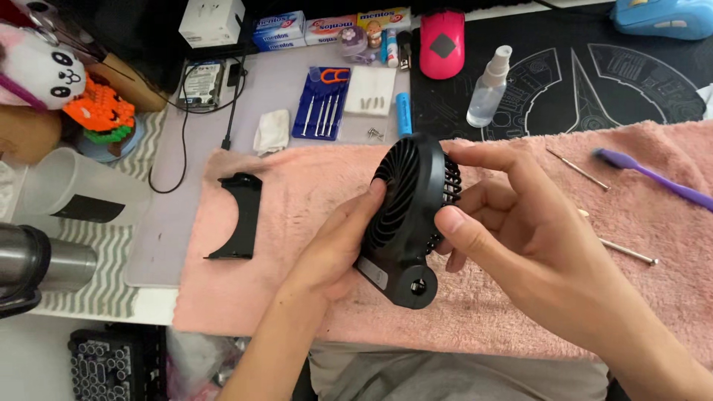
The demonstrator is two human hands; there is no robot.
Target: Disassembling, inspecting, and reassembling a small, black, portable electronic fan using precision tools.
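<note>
Black plastic fills my grip: a small round handheld fan with a slatted grille [405, 223], held up over the pink fluffy towel [297, 245] that covers the desk, probably so loose parts land softly. My left hand [338, 249] cups its back and base, thumb pressed on the grille rim to steady it. My right hand [505, 215] is closed on the opposite edge, thumb and fingers pinching the housing. A detached black curved plastic piece [239, 217] lies well apart on the towel to the left. A blue tray of small screwdrivers [321, 104] sits beyond the towel within reach.
</note>
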